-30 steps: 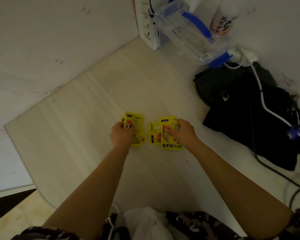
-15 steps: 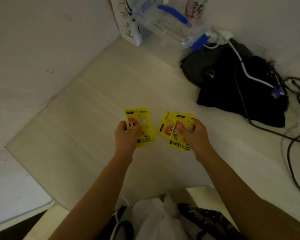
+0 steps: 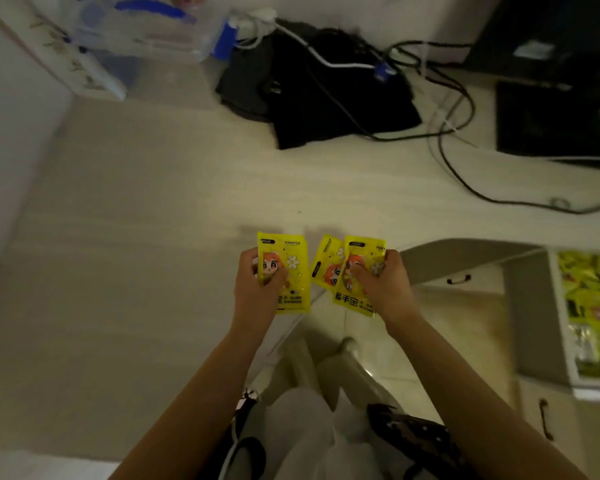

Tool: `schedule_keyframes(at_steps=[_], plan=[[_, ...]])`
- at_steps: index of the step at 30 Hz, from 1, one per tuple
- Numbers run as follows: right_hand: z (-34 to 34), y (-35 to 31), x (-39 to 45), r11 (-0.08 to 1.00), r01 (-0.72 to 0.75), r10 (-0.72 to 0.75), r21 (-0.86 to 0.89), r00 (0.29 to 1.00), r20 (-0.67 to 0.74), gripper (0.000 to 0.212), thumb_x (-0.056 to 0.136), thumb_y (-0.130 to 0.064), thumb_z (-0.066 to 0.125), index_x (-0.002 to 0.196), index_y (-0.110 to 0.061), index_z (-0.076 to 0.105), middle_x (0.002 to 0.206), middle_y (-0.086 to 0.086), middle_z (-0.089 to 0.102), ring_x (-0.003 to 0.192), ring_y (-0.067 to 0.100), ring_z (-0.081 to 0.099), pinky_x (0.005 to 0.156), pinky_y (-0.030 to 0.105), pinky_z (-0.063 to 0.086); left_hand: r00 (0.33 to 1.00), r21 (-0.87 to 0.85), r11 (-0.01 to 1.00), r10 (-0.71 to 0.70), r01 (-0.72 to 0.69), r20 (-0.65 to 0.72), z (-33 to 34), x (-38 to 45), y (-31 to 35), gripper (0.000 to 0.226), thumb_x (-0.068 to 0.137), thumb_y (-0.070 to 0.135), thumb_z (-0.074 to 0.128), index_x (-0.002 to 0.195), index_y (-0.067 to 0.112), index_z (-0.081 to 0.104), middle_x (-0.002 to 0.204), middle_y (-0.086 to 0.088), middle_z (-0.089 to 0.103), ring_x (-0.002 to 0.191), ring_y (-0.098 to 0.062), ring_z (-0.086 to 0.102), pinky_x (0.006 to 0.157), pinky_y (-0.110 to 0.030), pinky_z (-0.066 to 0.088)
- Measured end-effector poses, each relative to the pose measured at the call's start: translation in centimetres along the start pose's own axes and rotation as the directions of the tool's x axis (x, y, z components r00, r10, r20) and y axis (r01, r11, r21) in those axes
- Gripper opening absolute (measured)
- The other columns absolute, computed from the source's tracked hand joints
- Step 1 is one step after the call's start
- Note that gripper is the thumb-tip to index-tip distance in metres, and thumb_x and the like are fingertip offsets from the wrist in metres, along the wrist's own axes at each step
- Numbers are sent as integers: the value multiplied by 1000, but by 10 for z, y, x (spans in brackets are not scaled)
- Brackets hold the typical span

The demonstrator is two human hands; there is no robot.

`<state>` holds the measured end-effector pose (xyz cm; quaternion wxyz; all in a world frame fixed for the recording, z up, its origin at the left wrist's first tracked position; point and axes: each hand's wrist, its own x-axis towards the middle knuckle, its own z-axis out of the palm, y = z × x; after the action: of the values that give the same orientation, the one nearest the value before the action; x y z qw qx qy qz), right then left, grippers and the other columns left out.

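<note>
- The left hand (image 3: 257, 289) pinches a single packet (image 3: 293, 271), its long axis pointing away from the person.
- The right hand (image 3: 385, 285) has its grip clamped on two fanned packets (image 3: 328, 271), just beside the single one and apart from it.
- All of them hang over the near edge of the tabletop (image 3: 153, 237).

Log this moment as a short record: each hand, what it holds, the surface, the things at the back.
left hand: grips one yellow packet
right hand: grips two overlapping packets, also yellow
print: cartoon face, "HAND WARMER"
surface: pale desk
back: black bag, clear box, dark cables
</note>
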<state>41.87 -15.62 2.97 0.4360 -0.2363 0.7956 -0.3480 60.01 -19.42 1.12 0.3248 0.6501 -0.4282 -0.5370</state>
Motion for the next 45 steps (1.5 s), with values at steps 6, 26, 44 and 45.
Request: schedule_keyframes(at_steps=[6, 26, 44, 45], plan=[[-58, 44, -25, 995, -66, 75, 78, 990, -123, 33, 84, -16, 67, 114, -9, 52, 103, 5, 63, 92, 21, 62, 77, 33, 50, 986, 74, 996, 43, -56, 164, 53, -27, -1, 38, 81, 9, 72, 109, 24, 51, 99, 4, 68, 83, -16, 70, 65, -35, 58], [-334, 251, -121, 936, -178, 281, 305, 897, -341, 34, 85, -21, 67, 116, -19, 54, 107, 4, 67, 98, 23, 65, 86, 42, 54, 868, 321, 928, 3, -187, 497, 306, -253, -56, 44, 81, 17, 74, 113, 26, 44, 112, 0, 63, 93, -15, 64, 63, -21, 47], [-509, 270, -9, 924, -130, 258, 360, 906, -335, 37, 84, -19, 70, 118, -16, 56, 106, 1, 66, 97, 22, 63, 84, 41, 54, 876, 295, 954, -89, -62, 473, 498, -261, -33, 37, 82, 14, 72, 107, 22, 45, 99, 3, 63, 84, -11, 64, 69, -28, 51], [-519, 268, 3, 930, -136, 253, 341, 910, -329, 37, 84, -20, 69, 119, -17, 56, 107, 1, 66, 98, 24, 64, 86, 43, 55, 880, 286, 957, -98, -45, 465, 511, -257, -29, 38, 82, 12, 72, 108, 20, 45, 97, 3, 63, 82, -10, 64, 66, -26, 49]])
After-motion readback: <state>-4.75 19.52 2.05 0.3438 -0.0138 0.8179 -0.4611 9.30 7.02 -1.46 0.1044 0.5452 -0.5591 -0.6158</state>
